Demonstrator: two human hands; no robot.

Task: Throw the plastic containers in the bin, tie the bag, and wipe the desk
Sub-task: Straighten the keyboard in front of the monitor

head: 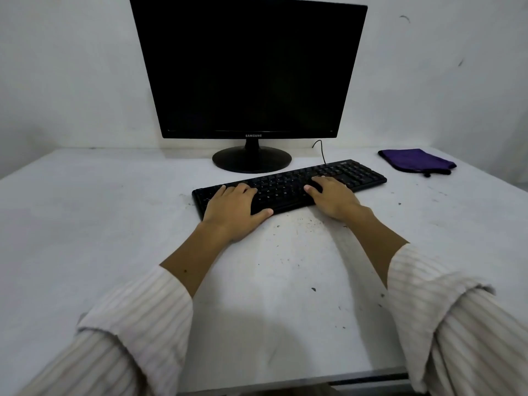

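Both hands rest on a black keyboard [351, 171] lying at a slant in the middle of the white desk [85, 224]. My left hand [233, 210] lies flat on its left half, fingers spread over the keys, thumb at the front edge. My right hand [333, 197] lies on the middle-right keys, fingers spread. Neither hand holds anything. A folded purple cloth [414, 162] lies at the back right of the desk, an arm's reach beyond my right hand. Dark specks and crumbs [308, 222] dot the desk in front of the keyboard. No plastic container, bin or bag is in view.
A black monitor [248, 67], switched off, stands on a round base [251, 160] behind the keyboard, against the white wall. A thin black cable [322, 151] runs from the keyboard toward the wall. The desk's front edge [343, 378] is near me.
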